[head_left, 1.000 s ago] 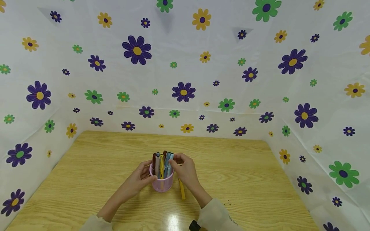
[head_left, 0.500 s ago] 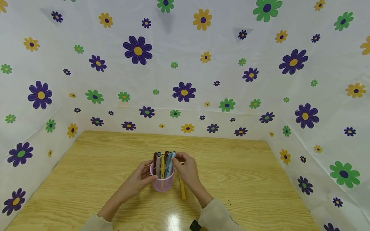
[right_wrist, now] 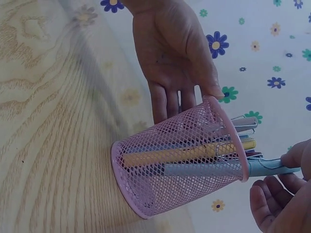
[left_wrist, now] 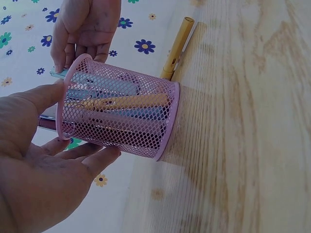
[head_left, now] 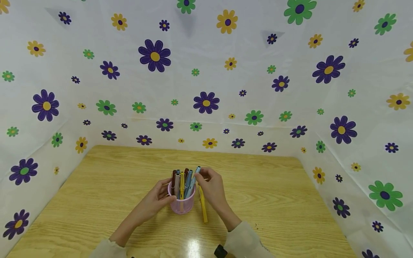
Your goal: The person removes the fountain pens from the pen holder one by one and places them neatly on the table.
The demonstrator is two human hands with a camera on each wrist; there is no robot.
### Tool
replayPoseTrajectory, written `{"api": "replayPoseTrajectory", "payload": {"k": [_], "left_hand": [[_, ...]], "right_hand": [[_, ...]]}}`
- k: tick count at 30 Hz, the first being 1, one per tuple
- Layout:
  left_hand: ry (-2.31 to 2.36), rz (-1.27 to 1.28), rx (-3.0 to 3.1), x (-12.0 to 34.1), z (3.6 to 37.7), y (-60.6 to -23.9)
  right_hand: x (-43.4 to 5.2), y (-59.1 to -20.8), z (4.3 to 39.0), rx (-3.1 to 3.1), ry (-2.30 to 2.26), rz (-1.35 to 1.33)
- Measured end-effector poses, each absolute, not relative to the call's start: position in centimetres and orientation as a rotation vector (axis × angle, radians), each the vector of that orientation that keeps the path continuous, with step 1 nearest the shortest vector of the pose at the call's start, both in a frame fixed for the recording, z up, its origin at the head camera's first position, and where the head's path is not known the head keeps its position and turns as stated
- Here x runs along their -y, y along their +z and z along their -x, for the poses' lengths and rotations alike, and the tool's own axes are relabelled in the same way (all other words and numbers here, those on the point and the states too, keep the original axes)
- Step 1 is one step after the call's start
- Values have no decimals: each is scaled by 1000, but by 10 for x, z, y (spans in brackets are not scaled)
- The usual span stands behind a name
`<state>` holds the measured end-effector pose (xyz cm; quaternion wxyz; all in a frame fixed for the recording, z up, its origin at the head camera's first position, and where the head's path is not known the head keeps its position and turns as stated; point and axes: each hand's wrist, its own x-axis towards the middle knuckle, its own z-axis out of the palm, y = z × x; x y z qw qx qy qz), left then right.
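Observation:
A pink mesh pen cup [head_left: 181, 208] stands upright on the table, holding several pens in dark red, grey, yellow and blue. My left hand [head_left: 154, 201] grips the cup from its left side, thumb near the rim and fingers around the far side. With thumb and fingers, my right hand [head_left: 213, 189] pinches the upper end of a light blue pen [right_wrist: 265, 167]. That pen leans to the right, its lower part still inside the cup. Beside the cup, under the right wrist, a yellow pen [head_left: 203, 210] lies on the table.
The wood-grain table [head_left: 135, 165] is enclosed at the back and sides by a white flower-print cloth [head_left: 180, 82]. A small black object [head_left: 221, 251] shows by the right sleeve. Tiny dark specks lie on the table right of the right wrist.
My right hand has shifted slightly right and up with the light blue pen, which now leans more to the right and stands higher. The left hand and cup have stayed put.

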<state>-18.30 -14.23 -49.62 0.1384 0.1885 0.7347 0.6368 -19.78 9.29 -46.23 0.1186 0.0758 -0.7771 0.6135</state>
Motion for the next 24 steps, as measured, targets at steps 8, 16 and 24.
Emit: {"api": "replayPoseTrajectory", "payload": {"k": [8, 16, 24], "left_hand": [[1833, -525, -2135, 142, 183, -496], [1829, -523, -2138, 142, 183, -496], [1827, -532, -2148, 142, 183, -497]], "right_hand": [[-95, -445, 190, 2229, 1883, -239], [-98, -447, 195, 2194, 1934, -217], [-106, -452, 200, 2133, 1952, -253]]}}
